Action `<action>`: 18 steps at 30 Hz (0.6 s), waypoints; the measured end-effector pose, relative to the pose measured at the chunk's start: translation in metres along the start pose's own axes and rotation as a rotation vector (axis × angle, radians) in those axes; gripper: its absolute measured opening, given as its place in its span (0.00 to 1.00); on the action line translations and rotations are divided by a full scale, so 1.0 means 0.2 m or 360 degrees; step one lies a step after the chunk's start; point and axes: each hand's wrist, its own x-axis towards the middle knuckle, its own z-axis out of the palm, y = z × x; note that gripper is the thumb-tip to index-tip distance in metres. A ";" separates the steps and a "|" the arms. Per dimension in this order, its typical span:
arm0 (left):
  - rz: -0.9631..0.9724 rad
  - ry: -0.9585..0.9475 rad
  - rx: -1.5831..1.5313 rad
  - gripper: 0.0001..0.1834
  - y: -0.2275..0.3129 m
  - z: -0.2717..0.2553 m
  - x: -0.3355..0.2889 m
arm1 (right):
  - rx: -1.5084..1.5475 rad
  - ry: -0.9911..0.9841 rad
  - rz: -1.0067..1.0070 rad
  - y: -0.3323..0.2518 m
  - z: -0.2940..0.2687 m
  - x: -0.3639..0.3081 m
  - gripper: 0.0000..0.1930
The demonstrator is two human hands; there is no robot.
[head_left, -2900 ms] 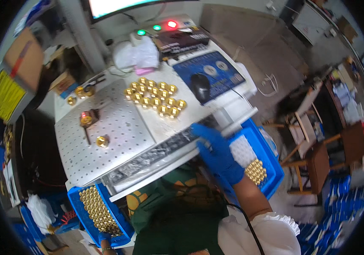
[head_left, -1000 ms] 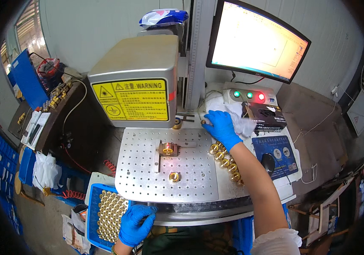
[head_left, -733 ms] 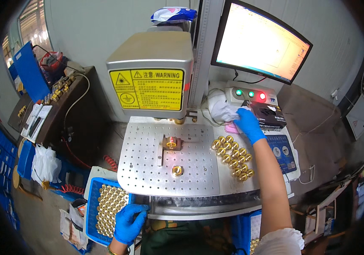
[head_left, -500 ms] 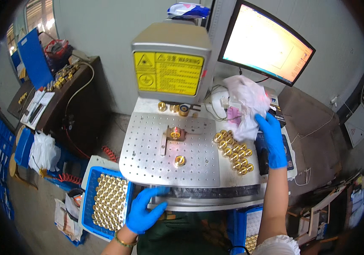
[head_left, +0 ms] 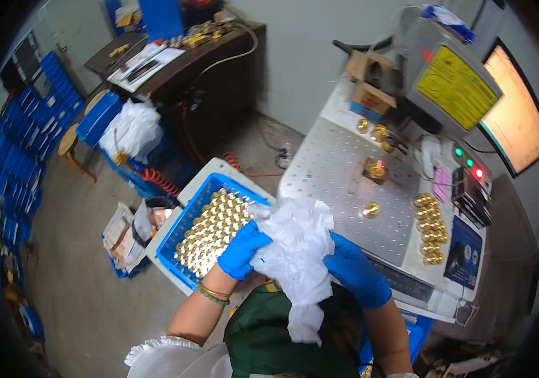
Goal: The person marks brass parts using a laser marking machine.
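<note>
A crumpled white cloth (head_left: 294, 242) is stretched between my hands in front of my body, its lower end hanging down. Gloved in blue, my left hand (head_left: 242, 249) is closed on its left edge, beside the blue tray (head_left: 184, 217) filled with brass ring-shaped fittings (head_left: 216, 230). My right hand (head_left: 356, 271), also in a blue glove, grips the opposite edge; the cloth hides some fingertips. Past the cloth lies a perforated metal plate (head_left: 338, 154). One loose brass fitting (head_left: 370, 210) rests on it, and another sits in a small fixture (head_left: 376, 169).
Rows of brass fittings (head_left: 432, 230) stand at the plate's right, near a dark blue box (head_left: 463, 255). A machine head with a yellow label (head_left: 455, 85) overhangs the bench beside a monitor (head_left: 515, 107). A cardboard box (head_left: 373, 97) stands at the back.
My right hand has brought the white cloth from the bench's right side to in front of me, and my left hand has taken hold too. The view has swung left.
</note>
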 end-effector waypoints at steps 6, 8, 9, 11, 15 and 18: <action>0.0206 0.0466 -0.0176 0.32 -0.02 -0.48 -0.28 | 0.1026 0.0123 0.0341 0.51 0.28 0.38 0.26; 0.0213 0.0506 -0.0246 0.29 -0.07 -0.60 -0.33 | 0.2208 -0.0936 0.0370 0.65 0.35 0.45 0.27; 0.0210 0.0585 -0.0180 0.26 -0.09 -0.65 -0.35 | 0.2287 -0.0859 0.0507 0.70 0.37 0.48 0.28; 0.0157 0.0829 -0.0029 0.25 -0.14 -0.76 -0.39 | 0.1895 -0.0564 0.0697 0.81 0.41 0.55 0.28; 0.0365 0.1234 0.0100 0.23 -0.21 -0.92 -0.43 | 0.0816 -0.0242 0.0709 0.94 0.43 0.68 0.22; 0.0447 0.1310 0.0089 0.23 -0.17 -0.98 -0.48 | 0.0465 -0.0209 0.0663 1.00 0.47 0.73 0.18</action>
